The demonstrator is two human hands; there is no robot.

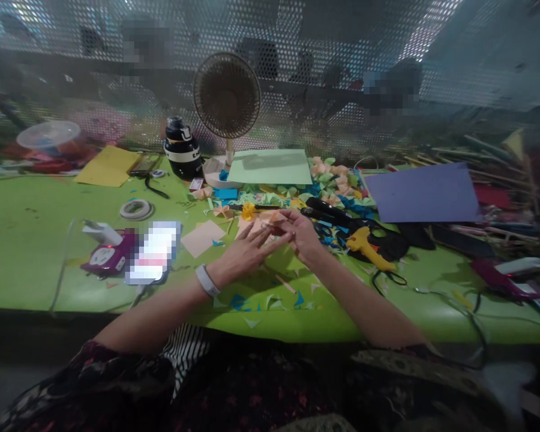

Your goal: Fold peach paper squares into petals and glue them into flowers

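Holding peach paper (273,218) in right fingers (290,214), beside left fingers (254,234).

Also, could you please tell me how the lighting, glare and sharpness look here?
Head view: the phone screen is glaring white and pixelated; the table has a soft sheen near its front edge; a faint shadow lies on the pale green sheet. Head view: the mesh is hazy, with pixelated patches; fine detail between left hand and right hand is soft.
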